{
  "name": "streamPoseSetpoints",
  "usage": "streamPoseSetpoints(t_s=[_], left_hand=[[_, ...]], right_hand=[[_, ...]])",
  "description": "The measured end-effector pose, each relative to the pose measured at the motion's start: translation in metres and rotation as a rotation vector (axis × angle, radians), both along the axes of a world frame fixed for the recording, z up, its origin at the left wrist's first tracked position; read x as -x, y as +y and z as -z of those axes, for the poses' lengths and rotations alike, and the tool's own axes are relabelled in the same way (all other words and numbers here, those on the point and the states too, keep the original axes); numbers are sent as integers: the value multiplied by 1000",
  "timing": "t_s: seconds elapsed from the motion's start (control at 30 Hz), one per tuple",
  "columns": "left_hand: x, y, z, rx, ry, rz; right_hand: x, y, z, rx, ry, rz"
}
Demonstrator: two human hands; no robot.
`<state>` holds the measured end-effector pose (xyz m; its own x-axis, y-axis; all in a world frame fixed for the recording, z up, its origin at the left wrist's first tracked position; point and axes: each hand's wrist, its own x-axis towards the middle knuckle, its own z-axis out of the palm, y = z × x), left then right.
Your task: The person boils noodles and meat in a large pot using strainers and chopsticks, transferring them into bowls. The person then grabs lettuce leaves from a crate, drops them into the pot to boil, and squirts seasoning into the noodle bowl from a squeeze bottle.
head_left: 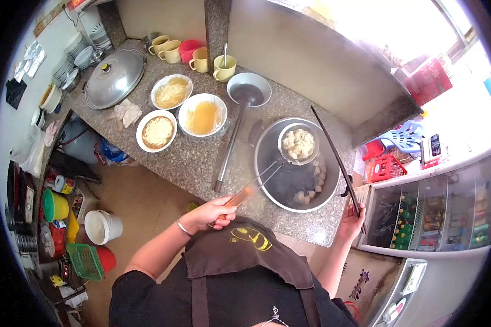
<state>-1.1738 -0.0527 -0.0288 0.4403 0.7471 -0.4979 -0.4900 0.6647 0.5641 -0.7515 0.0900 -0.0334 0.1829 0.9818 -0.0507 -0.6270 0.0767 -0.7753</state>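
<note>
My left hand (210, 212) is closed around the wooden handle of a wire strainer (246, 197). The strainer's basket hangs over a large steaming pot (258, 163) and holds pale dumplings (298, 144). More pale pieces (305, 197) lie in the dark water beneath. Beside the pot's right rim, my right hand (350, 222) grips a pair of long dark chopsticks (335, 155), which point up and away. Left of the pot, a long-handled ladle (233, 144) rests with its head in a metal bowl (264, 87).
Bowls of noodles (158, 132) and broth (203, 117) stand on the granite counter (199, 163). Behind them are several mugs (200, 59) and a large lid (114, 79). A low wall (305, 71) edges the counter; a glass-topped fridge (431, 204) is at right.
</note>
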Motion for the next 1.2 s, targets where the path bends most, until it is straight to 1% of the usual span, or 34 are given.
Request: streamPoseSetpoints(t_s=[0.07,0.13,0.2,0.27,0.3,0.33,0.37,0.4,0.43,0.47,0.53,0.6,0.67,0.73,0.77,0.83,0.87,0.9,0.93,0.97,1.0,1.07,1.13,1.2], left_hand=[[7,11,11,18,-95,-3],[12,23,9,-25,-66,12],[27,20,2,-93,25,121],[52,11,4,-125,24,117],[57,7,14,-112,-38,139],[61,5,19,-99,-100,160],[66,11,21,-153,-82,149],[73,16,3,-62,-105,127],[89,13,-5,-89,-67,148],[105,11,-11,-115,-29,169],[152,-8,-23,-126,-91,139],[203,-32,-27,-148,-126,85],[255,-60,-60,-176,77,-33],[300,-83,-82,-214,318,-134],[318,-86,-87,-254,435,-128],[342,-94,-102,-254,661,-215],[356,-103,-110,-233,765,-252],[374,-113,-111,-278,895,-249],[391,-123,-105,-324,1025,-245],[406,-130,-97,-409,1186,-261],[415,-130,-87,-412,1191,-261],[412,-93,-55,-596,1434,-327],[386,-21,-14,-563,1424,-284],[377,10,5,-528,1419,-253]], right_hand=[[21,3,-4,-1,11,-20],[37,-2,-8,-38,8,-13],[48,-11,-8,-54,-1,2],[63,-16,-9,-85,-21,-35],[72,-19,-7,-78,-32,25],[88,-19,-15,-77,-47,24],[104,-16,-23,-101,-54,-21],[121,-14,-33,-131,-65,-62],[141,-16,-46,-83,-97,-6],[156,-17,-53,-84,-96,-11],[181,-17,-62,-148,-73,-58],[203,-22,-63,-182,-51,-51],[241,-26,-69,-236,-47,-89],[266,-23,-57,-213,-23,-79],[281,-17,-53,-214,-104,-103],[319,-18,-59,-177,-254,-107],[348,-26,-67,-140,-326,-94],[381,-39,-74,-155,-387,-116],[412,-50,-77,-170,-449,-138],[432,-52,-68,-178,-532,-208],[449,-46,-53,-186,-616,-278],[471,-8,-22,-208,-583,-324],[458,59,30,-220,-601,-336],[456,79,49,-238,-648,-316]])
